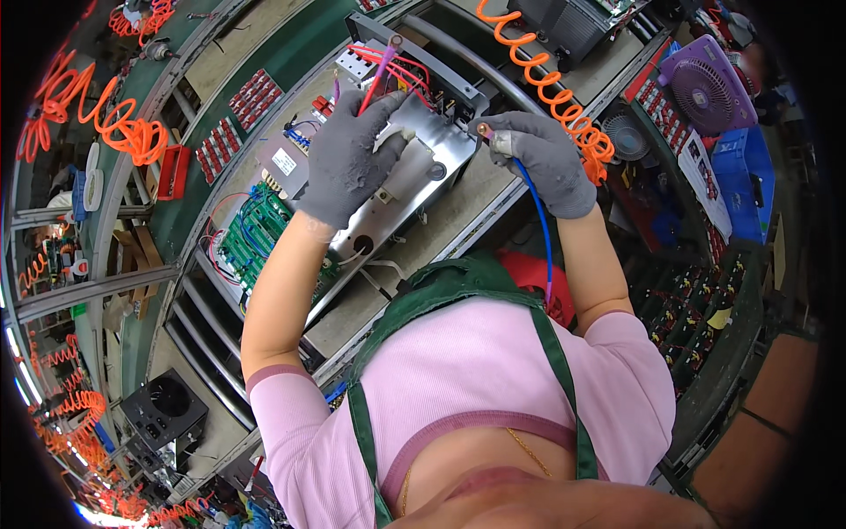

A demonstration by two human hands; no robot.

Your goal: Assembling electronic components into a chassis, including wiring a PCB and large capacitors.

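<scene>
My left hand point(348, 163), in a grey glove, is over an open metal-cased electrical unit point(414, 172). Its fingers are closed around a red cable point(371, 93), whose purple-sleeved end with a ring lug point(395, 41) points up past the fingertips. The cable's lower part is hidden behind the glove. At the unit's right end, my right hand point(546, 159), also gloved, pinches a blue cable point(538, 207) near its copper ring lug point(484, 130). That cable hangs down to a purple-sleeved end beside my apron. Green circuit boards point(256, 234) show at the unit's lower left.
Metal rollers point(207, 335) and rails run beneath the unit. An orange coiled air hose point(551, 84) hangs close to my right hand. Blue bins point(740, 185) and a purple fan point(705, 84) stand at right. A black boxed unit point(166, 406) sits lower left, and red terminal parts point(256, 97) lie beyond.
</scene>
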